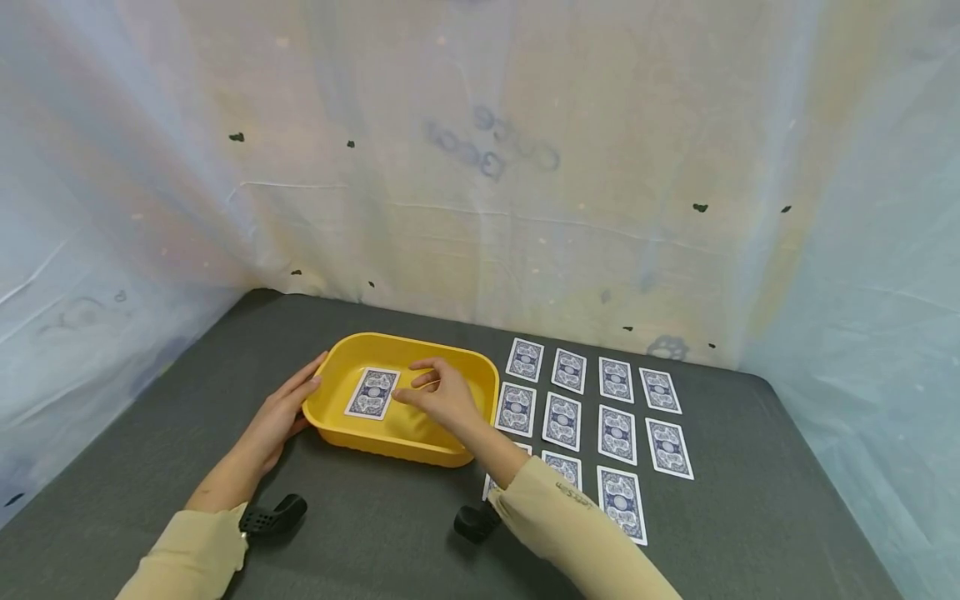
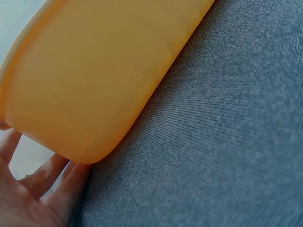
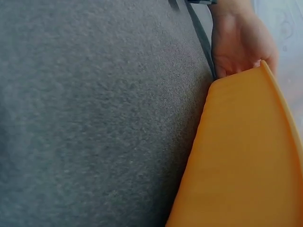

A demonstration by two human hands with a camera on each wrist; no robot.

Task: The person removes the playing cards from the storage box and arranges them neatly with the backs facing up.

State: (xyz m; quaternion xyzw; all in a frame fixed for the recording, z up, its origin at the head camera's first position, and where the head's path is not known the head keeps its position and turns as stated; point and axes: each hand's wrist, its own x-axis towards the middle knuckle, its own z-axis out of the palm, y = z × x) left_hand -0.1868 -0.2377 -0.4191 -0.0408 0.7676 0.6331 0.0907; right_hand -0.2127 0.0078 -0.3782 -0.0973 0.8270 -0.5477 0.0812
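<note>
A yellow plastic tray (image 1: 390, 447) stands on the dark cloth, with a blue-and-white patterned playing card (image 1: 372, 393) lying face down in its left part. My left hand (image 1: 276, 417) rests against the tray's left end, fingers stretched along the wall and rim. In the left wrist view, the fingers (image 2: 61, 189) of that hand touch the tray's end near the bottom. Over the tray's inside hovers my right hand (image 1: 444, 398), a gap between thumb and fingers. Its lower fingertip is close to the card's right edge; whether they touch I cannot tell.
Right of the tray, several face-down cards (image 1: 617, 434) lie in rough rows on the dark tablecloth (image 1: 750, 500). My right forearm partly covers the nearest ones. Pale plastic sheeting (image 1: 480, 208) hangs behind the table and along both sides.
</note>
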